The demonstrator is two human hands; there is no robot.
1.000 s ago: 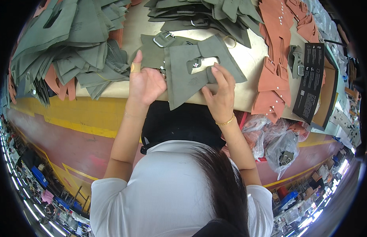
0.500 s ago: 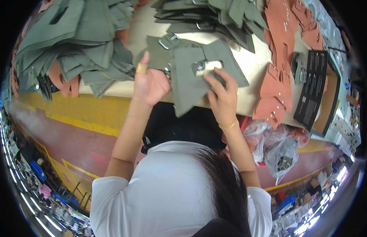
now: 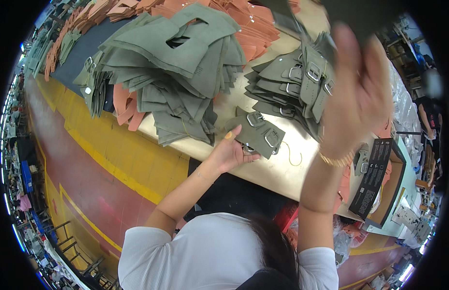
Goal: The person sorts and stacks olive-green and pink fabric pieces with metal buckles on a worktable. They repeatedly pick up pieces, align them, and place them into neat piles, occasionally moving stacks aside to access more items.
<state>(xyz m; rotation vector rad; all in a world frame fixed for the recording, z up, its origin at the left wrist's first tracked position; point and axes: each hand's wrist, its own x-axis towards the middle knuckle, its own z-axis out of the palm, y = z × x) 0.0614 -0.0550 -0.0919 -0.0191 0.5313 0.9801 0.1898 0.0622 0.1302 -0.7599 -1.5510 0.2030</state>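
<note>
My left hand (image 3: 225,155) is at the table's near edge, its thumb and fingers around the near-left edge of a small grey-green leather-like buckle piece (image 3: 259,131). Metal buckles show on that piece, which lies low over the tabletop. My right hand (image 3: 356,94) is raised high on the right and smeared by motion. Between its thumb and fingers is a dark flat piece (image 3: 367,17), cut off by the top of the picture and too blurred to show its details. Beyond the left hand rises a large heap of grey-green cut panels (image 3: 186,67), the top one with a slot.
A stack of grey-green buckled straps (image 3: 302,79) lies at the far middle of the table (image 3: 234,166). Orange cut pieces (image 3: 253,29) spread behind the heap. On the right stands an open box (image 3: 396,188) with a black printed panel. A thread (image 3: 296,153) lies on the table.
My right hand has moved from the slotted grey-green panel in front of me up and to the right, with a dark flat piece in it. My left hand has closed on the buckle piece.
</note>
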